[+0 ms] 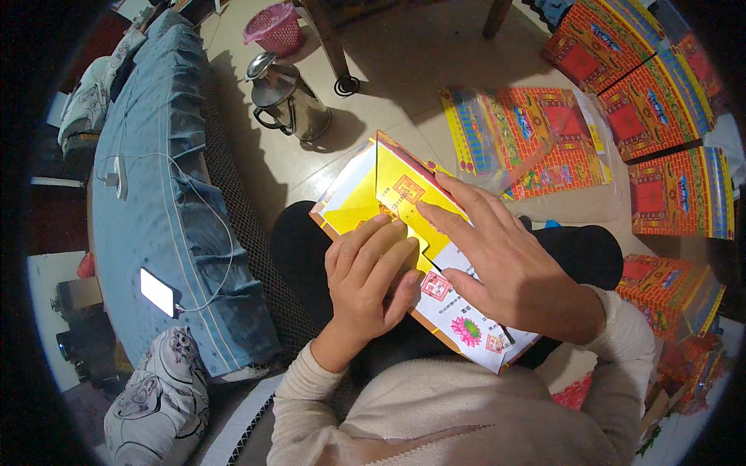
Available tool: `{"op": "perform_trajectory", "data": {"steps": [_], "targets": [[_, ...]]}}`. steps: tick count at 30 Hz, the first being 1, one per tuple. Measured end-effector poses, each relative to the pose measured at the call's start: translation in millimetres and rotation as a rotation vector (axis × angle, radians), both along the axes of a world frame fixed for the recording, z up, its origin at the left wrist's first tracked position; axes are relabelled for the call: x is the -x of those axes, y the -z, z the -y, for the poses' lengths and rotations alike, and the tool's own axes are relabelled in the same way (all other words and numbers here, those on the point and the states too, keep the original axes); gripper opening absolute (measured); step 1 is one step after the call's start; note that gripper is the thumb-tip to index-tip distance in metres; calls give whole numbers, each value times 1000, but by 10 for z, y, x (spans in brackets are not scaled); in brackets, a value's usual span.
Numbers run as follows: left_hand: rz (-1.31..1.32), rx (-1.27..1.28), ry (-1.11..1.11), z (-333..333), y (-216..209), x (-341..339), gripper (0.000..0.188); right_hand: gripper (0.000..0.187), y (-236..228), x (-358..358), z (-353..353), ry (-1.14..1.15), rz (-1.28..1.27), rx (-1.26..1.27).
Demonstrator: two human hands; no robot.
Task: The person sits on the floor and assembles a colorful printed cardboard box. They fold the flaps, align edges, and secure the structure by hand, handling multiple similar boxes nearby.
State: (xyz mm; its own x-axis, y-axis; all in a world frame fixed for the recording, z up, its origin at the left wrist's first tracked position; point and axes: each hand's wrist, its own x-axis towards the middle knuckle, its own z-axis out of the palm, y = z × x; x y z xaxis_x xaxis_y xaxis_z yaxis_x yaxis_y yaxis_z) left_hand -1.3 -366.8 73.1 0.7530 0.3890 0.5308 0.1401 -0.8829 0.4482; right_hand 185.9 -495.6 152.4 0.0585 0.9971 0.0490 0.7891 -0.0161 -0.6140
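On my lap lies a flat paper packet (pixel 353 186) with yellow and white faces, red seal prints and a pink flower print. Orange-brown shows along its edges. My left hand (pixel 365 279) is closed over its left part, with bent fingers pressed together on the yellow paper and the thumb held off to the side. From the right, my right hand (pixel 513 268) lies open across the packet, fingers stretched toward its far edge and thumb on the white part. Dark lines where paper edges meet run between the two hands. The packet's underside is hidden.
Brick-patterned red and yellow boxes (pixel 657 105) stand at the right. A similar flat printed sheet (pixel 544 128) in clear plastic lies on the floor. A metal jug (pixel 291 101) and pink basket (pixel 273 31) are ahead. A lit phone (pixel 158 293) charges on the blue-covered couch (pixel 148 225).
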Motion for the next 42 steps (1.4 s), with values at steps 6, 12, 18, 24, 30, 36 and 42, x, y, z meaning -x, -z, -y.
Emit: {"op": "perform_trajectory", "data": {"steps": [6,12,18,24,30,36,42], "targets": [[-26,-3,6,13,3,9,30,76,-13,3,15,3,16,37],[-10,-6,-2,19,1,14,30,80,-2,-12,-29,-26,53,11],[6,-5,8,20,5,2,30,88,22,12,-24,-24,17,75],[16,16,20,19,9,-10,29,92,16,-35,-4,-36,5,68],[12,29,16,23,14,-15,30,91,49,-18,26,-36,-5,36],[-23,32,-15,44,-5,-20,31,83,32,-27,25,-42,11,30],[-73,5,-34,46,-16,-8,32,65,4,-79,69,-72,2,-14]]}}
